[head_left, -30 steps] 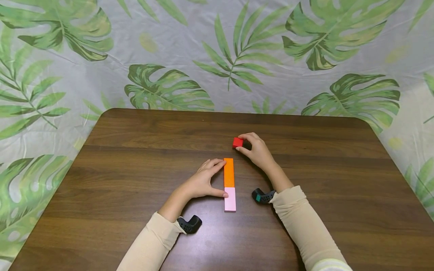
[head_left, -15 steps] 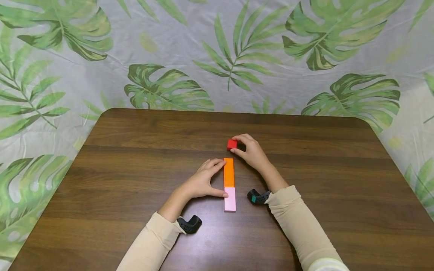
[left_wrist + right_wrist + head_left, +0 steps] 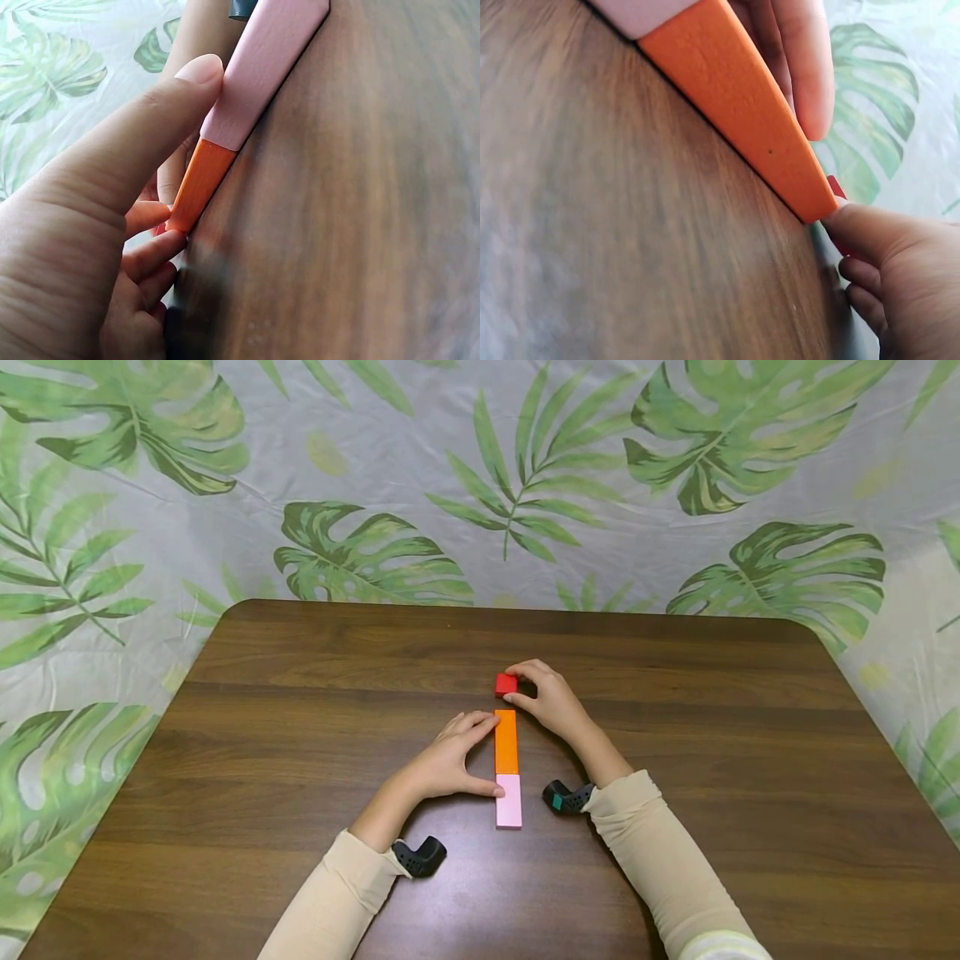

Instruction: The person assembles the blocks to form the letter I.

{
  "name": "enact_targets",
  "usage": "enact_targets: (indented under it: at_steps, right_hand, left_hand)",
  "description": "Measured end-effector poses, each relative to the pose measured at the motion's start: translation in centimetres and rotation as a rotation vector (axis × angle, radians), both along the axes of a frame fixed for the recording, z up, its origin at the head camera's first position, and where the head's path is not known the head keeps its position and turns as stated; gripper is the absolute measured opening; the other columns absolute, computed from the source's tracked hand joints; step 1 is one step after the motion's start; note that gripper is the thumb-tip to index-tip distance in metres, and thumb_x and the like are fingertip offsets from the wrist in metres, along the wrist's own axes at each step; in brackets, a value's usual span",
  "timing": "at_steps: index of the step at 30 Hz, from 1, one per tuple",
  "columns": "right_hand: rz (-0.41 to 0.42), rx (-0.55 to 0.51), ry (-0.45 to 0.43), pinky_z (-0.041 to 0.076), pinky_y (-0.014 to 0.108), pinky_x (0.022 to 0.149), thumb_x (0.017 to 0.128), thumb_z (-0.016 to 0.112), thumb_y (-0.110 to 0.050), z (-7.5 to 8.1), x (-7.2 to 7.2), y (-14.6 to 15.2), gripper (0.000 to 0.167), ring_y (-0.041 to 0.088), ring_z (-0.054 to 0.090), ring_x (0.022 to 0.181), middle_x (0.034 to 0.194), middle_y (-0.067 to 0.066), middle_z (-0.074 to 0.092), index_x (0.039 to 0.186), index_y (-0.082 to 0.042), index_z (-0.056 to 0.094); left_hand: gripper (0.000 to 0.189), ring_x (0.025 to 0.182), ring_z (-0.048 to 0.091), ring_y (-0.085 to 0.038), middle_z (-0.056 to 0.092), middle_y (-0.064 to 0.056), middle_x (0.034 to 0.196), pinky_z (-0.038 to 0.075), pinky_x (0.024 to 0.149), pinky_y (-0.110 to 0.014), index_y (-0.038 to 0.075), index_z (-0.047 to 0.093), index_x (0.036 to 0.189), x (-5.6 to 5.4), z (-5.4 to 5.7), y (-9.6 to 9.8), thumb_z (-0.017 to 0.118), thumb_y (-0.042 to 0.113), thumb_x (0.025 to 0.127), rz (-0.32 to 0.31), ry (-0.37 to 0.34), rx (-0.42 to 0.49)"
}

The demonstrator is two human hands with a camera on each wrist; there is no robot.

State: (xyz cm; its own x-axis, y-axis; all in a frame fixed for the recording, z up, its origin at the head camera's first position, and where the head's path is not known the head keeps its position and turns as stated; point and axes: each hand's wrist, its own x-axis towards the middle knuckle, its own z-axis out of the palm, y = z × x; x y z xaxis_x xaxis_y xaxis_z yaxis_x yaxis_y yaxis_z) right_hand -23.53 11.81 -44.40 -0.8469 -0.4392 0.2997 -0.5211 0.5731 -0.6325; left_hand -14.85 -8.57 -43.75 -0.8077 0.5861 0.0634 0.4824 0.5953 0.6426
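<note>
A pink block and an orange block lie end to end in a line on the table, the orange one farther away. At their left side rests my left hand, its thumb touching the pink block and its fingertips at the far end of the orange block. My right hand pinches a small red block between thumb and fingers, just beyond the orange end, with a narrow gap between them. The right wrist view shows the red block mostly hidden behind the orange one.
The brown wooden table has rounded far corners. Behind it hangs a leaf-patterned cloth. A black wrist device sits at each cuff, the left one and the right one both close to the tabletop.
My right hand has moved the red block to the left and slightly nearer, into line with the orange block. My left hand and the two blocks beside it have stayed put.
</note>
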Motion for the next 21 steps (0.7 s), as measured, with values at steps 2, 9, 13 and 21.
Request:
enact_targets:
  at_steps: [2, 9, 13, 21]
  right_hand:
    - [0.005, 0.004, 0.002, 0.042, 0.035, 0.085, 0.080, 0.069, -0.017, -0.07, -0.02, -0.02, 0.036, 0.020, 0.052, 0.096, 0.110, 0.009, 0.055, 0.111, -0.003, 0.060]
    - [0.023, 0.001, 0.007, 0.043, 0.035, 0.084, 0.079, 0.069, -0.017, -0.34, -0.06, 0.06, 0.035, 0.021, 0.052, 0.095, 0.109, 0.009, 0.056, 0.111, -0.003, 0.060]
    - [0.027, 0.005, 0.007, 0.042, 0.034, 0.085, 0.079, 0.069, -0.018, -0.38, -0.07, 0.06, 0.035, 0.020, 0.052, 0.096, 0.109, 0.008, 0.056, 0.111, -0.004, 0.060]
    - [0.037, -0.004, 0.010, 0.042, 0.034, 0.086, 0.079, 0.070, -0.018, -0.35, 0.00, 0.03, 0.036, 0.020, 0.052, 0.096, 0.108, 0.008, 0.057, 0.111, -0.004, 0.060]
  left_hand:
    - [0.096, 0.130, 0.021, -0.031, 0.032, -0.008, 0.138, 0.009, 0.107, -0.040, 0.008, 0.031, 0.140, -0.02, 0.00, 0.02, 0.075, 0.049, 0.064, -0.002, 0.001, 0.000]
    - [0.096, 0.130, 0.021, -0.029, 0.033, -0.008, 0.138, 0.010, 0.106, -0.041, 0.008, 0.032, 0.140, -0.03, -0.08, 0.04, 0.076, 0.048, 0.064, -0.002, 0.005, 0.008]
    - [0.096, 0.130, 0.021, -0.029, 0.033, -0.008, 0.138, 0.009, 0.107, -0.041, 0.008, 0.032, 0.140, -0.05, -0.10, 0.04, 0.076, 0.048, 0.064, -0.003, 0.004, 0.011]
    - [0.096, 0.129, 0.022, -0.030, 0.033, -0.008, 0.138, 0.007, 0.107, -0.038, 0.008, 0.032, 0.140, -0.04, -0.07, 0.05, 0.076, 0.047, 0.064, -0.009, 0.011, 0.015]
